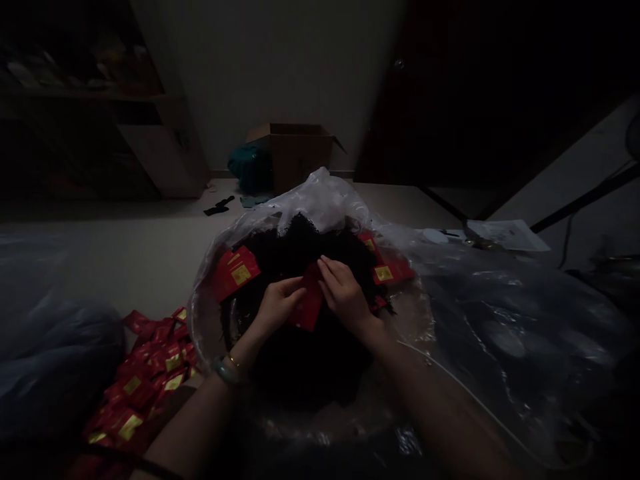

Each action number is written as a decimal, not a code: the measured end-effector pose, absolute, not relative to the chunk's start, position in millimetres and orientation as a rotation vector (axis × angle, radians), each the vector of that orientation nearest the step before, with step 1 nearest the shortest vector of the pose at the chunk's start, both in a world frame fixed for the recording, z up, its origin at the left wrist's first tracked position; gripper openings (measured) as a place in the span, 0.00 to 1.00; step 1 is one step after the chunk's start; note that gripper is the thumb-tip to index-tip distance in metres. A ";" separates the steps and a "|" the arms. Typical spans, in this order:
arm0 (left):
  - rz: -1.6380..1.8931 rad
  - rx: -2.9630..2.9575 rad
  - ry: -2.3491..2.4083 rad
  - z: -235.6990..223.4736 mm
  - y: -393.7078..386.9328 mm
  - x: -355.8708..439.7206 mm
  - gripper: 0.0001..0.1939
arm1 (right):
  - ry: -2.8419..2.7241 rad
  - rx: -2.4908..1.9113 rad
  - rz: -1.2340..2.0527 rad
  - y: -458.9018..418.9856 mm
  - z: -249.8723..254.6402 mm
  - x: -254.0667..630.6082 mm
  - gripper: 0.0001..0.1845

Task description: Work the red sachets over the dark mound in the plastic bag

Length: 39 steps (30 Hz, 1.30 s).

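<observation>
Both my hands hold one small red packet above a mound of dark loose material. My left hand pinches the packet's left edge with closed fingers; a bracelet sits on that wrist. My right hand grips the packet's top right, fingers closed on it. The dark material lies in a clear plastic bag spread open around it. More red packets with gold labels rest on the bag's left rim, and others on its right.
A heap of red packets lies at the lower left on the floor. A cardboard box and a teal bag stand by the far wall. Shelving is at the left. Clear plastic sheeting covers the right.
</observation>
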<state>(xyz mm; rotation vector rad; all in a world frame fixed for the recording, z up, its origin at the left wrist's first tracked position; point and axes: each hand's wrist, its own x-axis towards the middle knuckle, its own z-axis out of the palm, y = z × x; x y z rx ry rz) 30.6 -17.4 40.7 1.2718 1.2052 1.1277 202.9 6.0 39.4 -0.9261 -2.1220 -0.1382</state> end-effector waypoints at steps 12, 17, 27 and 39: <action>1.191 1.600 1.350 37.3 -22.7 34.4 0.14 | -2.032 -1.071 0.008 -4.2 51.7 204.6 0.10; 1.191 1.870 1.389 40.0 -24.6 29.9 0.14 | -2.045 -1.074 -0.079 -12.5 61.9 201.7 0.15; 1.272 2.126 1.397 34.8 -22.6 19.4 0.12 | -2.066 -1.165 0.630 -2.9 71.5 206.7 0.04; 1.324 2.514 1.545 31.8 -21.0 26.0 0.24 | -1.638 -1.061 1.291 -5.8 73.4 204.0 0.15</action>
